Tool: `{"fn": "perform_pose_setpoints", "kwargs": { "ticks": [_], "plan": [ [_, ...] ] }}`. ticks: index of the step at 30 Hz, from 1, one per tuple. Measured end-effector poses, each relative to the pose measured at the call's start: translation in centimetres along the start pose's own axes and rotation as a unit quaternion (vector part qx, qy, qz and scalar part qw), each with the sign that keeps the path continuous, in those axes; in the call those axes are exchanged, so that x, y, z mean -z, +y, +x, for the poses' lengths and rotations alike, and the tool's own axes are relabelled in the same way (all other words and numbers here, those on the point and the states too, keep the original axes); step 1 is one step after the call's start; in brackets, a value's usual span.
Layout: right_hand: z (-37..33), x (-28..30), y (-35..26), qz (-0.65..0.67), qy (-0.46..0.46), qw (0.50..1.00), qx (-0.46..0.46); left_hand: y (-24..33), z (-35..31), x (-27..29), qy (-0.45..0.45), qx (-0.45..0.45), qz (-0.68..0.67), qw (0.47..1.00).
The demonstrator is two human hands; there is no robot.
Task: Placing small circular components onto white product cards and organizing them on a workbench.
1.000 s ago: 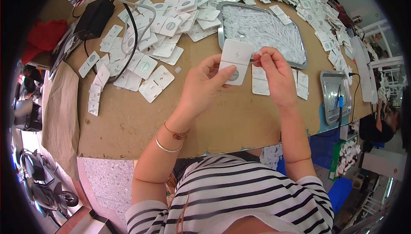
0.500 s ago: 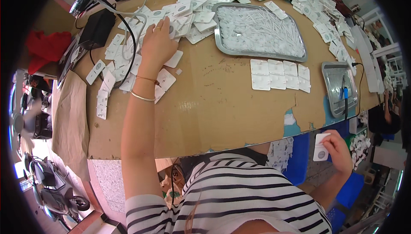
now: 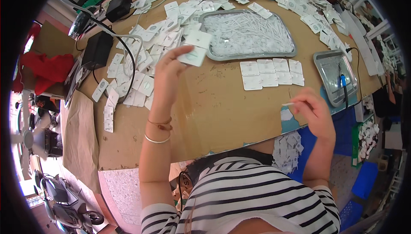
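My left hand (image 3: pixel 169 73) is closed by its fingertips on a white rectangular plastic card (image 3: pixel 198 39) with a pale grey oval on its lower half, lifted above the cardboard-covered table. Below and left of it spreads a heap of similar white cards (image 3: pixel 145 84). My right hand (image 3: pixel 314 112) is over the table's front edge, its fingers pinched on a slim white piece (image 3: pixel 288 104); too little shows to tell its kind. Beyond it, several white cards (image 3: pixel 266 73) lie side by side in a row. Behind them stands a metal tray (image 3: pixel 252 57) full of small white plastic pieces.
A smaller metal tray (image 3: pixel 327 90) at the right holds a blue-handled corded tool (image 3: pixel 343 86). Black power boxes (image 3: pixel 97 50) and looping cables (image 3: pixel 128 41) sit at the left. More cards pile along the far edge. Blue crates (image 3: pixel 342 135) stand below the table at right.
My left hand has come up from the heap with a card, moving right. My right hand, which held a card beside the table, has swung up and left over the table's front edge.
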State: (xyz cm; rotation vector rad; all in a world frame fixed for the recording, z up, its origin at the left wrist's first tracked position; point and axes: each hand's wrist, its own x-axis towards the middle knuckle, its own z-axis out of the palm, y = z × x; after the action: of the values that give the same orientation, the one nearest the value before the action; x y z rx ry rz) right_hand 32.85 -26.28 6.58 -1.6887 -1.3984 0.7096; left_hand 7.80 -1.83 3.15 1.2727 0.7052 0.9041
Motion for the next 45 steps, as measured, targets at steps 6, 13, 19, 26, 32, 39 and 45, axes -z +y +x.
{"fn": "perform_pose_setpoints", "kwargs": {
  "ticks": [6, 13, 19, 26, 32, 39, 45],
  "plan": [
    [7.5, -7.7, -3.5, 0.069, 0.051, 0.986, 0.147, -1.6, -3.1, -4.2, -0.033, 0.008, -0.035, 0.999],
    [9.7, -11.4, -2.1, -0.042, 0.158, 0.957, 0.238, -1.0, -4.0, -3.5, -0.064, 0.065, -0.079, 0.993],
    [10.0, -12.2, -1.6, -0.043, 0.193, 0.950, 0.244, -1.0, -4.3, -3.8, -0.055, 0.027, -0.121, 0.991],
    [10.1, -12.3, -1.7, 0.276, 0.105, 0.955, 0.012, -1.9, -4.3, -3.7, -0.007, 0.053, -0.126, 0.991],
    [10.1, -12.0, 0.0, 0.273, -0.032, 0.960, -0.057, -2.3, -4.3, -3.8, 0.010, 0.031, -0.070, 0.997],
    [10.3, -11.8, -0.5, 0.265, -0.057, 0.962, -0.041, -1.7, -4.3, -3.3, 0.024, 0.065, -0.073, 0.995],
    [10.1, -12.2, -0.3, 0.246, -0.033, 0.969, -0.019, -1.6, -4.4, -3.2, 0.020, 0.039, -0.051, 0.998]
  ]
}}
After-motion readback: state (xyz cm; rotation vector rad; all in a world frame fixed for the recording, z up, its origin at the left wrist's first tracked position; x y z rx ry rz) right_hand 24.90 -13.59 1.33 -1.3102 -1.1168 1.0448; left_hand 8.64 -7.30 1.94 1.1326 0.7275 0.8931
